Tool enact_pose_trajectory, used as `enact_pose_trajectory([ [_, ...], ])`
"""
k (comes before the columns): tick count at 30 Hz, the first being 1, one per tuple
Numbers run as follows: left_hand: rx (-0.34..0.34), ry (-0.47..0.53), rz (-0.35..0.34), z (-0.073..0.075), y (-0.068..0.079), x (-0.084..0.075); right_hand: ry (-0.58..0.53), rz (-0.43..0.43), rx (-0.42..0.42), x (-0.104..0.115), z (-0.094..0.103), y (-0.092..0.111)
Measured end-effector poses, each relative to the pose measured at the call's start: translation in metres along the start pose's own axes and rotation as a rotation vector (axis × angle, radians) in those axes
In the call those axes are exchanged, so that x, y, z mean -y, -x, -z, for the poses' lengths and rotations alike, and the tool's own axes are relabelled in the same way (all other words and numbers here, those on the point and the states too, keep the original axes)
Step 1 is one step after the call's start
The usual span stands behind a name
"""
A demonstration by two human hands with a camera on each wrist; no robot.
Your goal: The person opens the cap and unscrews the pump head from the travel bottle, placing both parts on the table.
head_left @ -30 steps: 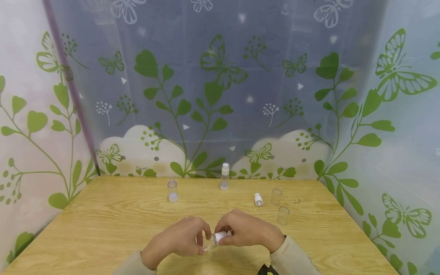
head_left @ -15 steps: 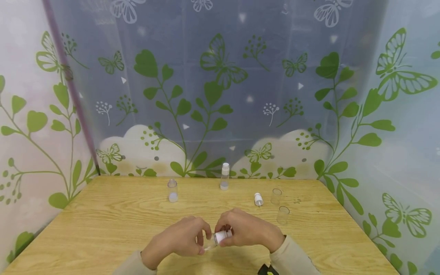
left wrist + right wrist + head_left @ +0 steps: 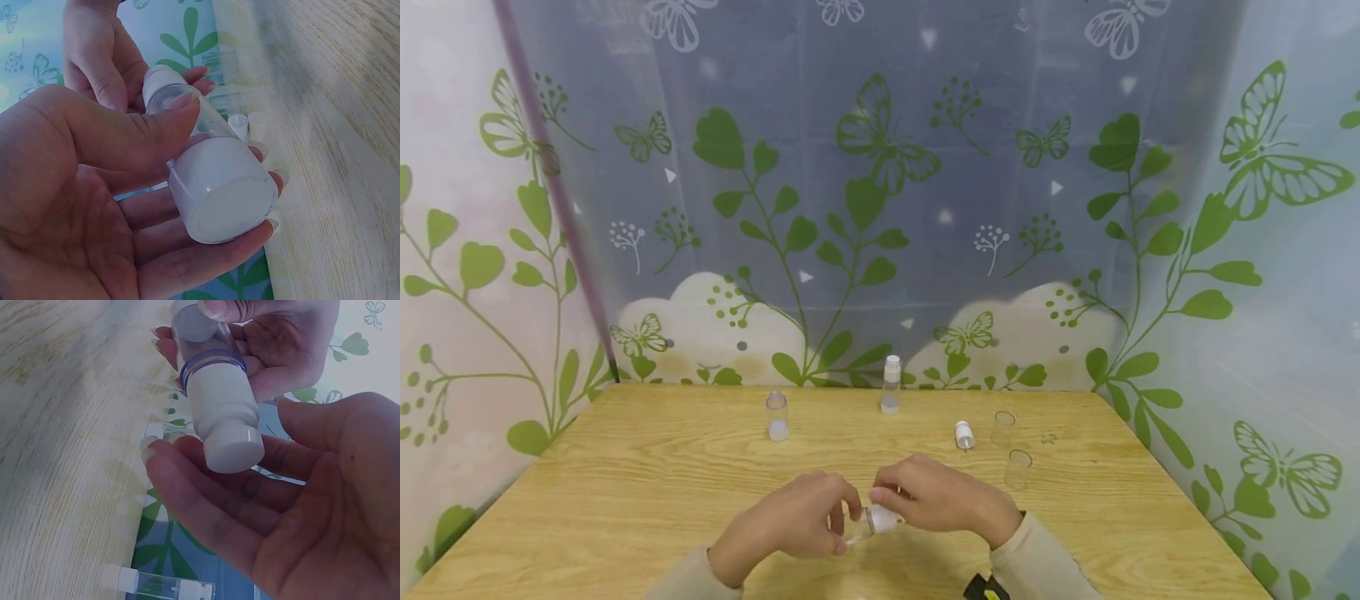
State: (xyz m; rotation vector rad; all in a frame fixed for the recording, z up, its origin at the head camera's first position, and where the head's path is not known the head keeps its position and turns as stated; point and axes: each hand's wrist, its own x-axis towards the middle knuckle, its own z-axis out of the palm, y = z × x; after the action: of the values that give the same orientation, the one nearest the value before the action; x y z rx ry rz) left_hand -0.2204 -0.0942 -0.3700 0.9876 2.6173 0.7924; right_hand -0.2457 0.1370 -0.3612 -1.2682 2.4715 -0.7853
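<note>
A clear pump bottle (image 3: pixel 215 372) with a white base (image 3: pixel 222 187) and a white pump head (image 3: pixel 234 450) is held at a slant over the near part of the wooden table (image 3: pixel 647 467); it serves as the landmark for every place below. The left hand (image 3: pixel 801 517) grips it at the base end, the thumb laid along the clear wall and the fingers curled around the far side and under the base. The right hand (image 3: pixel 943 498) is at the pump end, fingers loosely bent and spread behind the pump head, thumb standing apart from it; they do not clasp it, and whether a fingertip touches it cannot be told.

Beyond the pump bottle and to its left stands a shorter clear bottle (image 3: pixel 777 418), whitish in its lower part. Almost straight beyond it, near the table's back edge, a taller bottle with a white top (image 3: pixel 891 387) stands upright. Beyond and to its right, a loose white pump piece (image 3: pixel 964 436) lies on the wood, and farther right are two clear cylindrical covers (image 3: pixel 1003 429), one nearer than the other. Behind everything hangs a blue curtain (image 3: pixel 970 67) with green leaves and butterflies. To the near right, a black object (image 3: pixel 977 587) shows beside the pale right sleeve (image 3: pixel 1037 562).
</note>
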Motion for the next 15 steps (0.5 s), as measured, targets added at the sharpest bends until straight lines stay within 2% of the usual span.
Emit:
enact_pose_trajectory([
  [7, 0.006, -0.001, 0.003, 0.0003, -0.0006, 0.0006, -0.023, -0.039, 0.045, -0.0004, -0.0006, 0.0011],
  [15, 0.004, -0.005, 0.021, -0.0001, -0.0004, 0.0, -0.009, -0.057, 0.048, 0.0009, -0.0011, 0.0005],
])
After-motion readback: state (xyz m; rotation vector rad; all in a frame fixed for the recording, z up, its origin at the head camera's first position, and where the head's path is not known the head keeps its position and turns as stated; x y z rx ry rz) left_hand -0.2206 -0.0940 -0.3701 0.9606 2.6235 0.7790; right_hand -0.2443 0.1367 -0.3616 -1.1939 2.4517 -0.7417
